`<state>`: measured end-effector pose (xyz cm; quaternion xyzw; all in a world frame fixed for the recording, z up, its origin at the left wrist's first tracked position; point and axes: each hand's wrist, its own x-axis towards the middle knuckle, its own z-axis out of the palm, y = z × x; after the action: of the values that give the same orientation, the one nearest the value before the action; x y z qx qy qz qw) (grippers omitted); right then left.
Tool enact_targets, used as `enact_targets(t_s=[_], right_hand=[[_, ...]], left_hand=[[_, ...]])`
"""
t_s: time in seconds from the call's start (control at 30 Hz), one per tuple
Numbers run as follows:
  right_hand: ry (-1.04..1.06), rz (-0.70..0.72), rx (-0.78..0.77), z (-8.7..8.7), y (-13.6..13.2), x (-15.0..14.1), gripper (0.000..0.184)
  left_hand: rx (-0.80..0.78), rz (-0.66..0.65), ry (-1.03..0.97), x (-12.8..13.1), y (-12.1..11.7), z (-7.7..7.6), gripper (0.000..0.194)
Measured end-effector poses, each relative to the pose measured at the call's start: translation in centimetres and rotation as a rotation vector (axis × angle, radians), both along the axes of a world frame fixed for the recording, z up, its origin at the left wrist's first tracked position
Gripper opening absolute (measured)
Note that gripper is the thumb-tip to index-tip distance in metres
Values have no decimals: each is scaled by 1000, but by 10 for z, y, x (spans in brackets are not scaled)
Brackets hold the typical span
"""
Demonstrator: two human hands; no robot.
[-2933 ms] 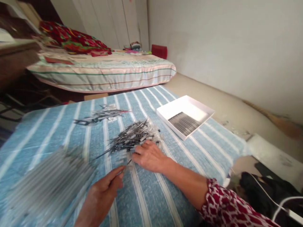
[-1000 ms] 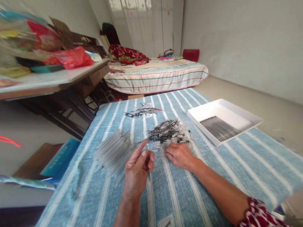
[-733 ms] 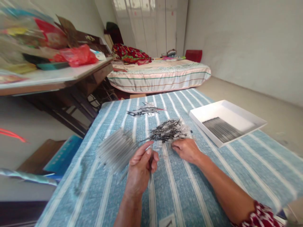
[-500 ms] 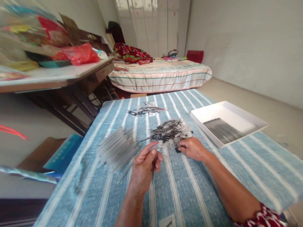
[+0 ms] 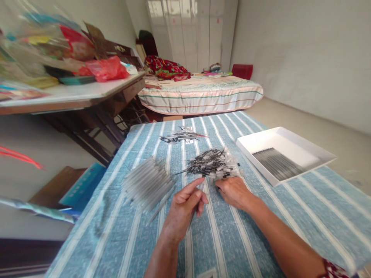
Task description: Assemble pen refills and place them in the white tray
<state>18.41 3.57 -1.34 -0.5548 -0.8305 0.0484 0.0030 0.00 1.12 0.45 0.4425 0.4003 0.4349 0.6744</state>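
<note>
Small-parts pile [image 5: 213, 163] sits on the cloth-covered worktop [image 5: 116, 239]. Left hand [image 5: 184, 205]: fingers closed around a thin rod [image 5: 191, 221]. Right hand [image 5: 234, 191]: fingers curled at the pile's near edge; grip cannot be determined.

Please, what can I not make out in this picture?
In the head view:
Thin rod: middle hidden by the left hand.
Whether the right hand holds anything: its fingers hide it.
Mixed pile: single pieces too small, overlapping.
White item: cut off by the bottom edge.
</note>
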Motion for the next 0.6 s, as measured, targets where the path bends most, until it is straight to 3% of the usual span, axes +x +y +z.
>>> enact_targets(t_s=[0.23, 0.37, 0.47, 0.6], right_hand=[[-18, -8, 10, -1, -4, -6, 20], [116, -40, 9, -8, -3, -2, 17], [563, -103, -87, -15, -1, 3, 13], [1361, -154, -423, -16, 0, 3, 12]], left_hand=[[-8, -4, -7, 1, 1, -4, 33], [-23, -2, -19, 1, 1, -6, 33], [-26, -10, 1, 1, 1, -7, 33], [-31, -53, 65, 2, 0, -7, 34]])
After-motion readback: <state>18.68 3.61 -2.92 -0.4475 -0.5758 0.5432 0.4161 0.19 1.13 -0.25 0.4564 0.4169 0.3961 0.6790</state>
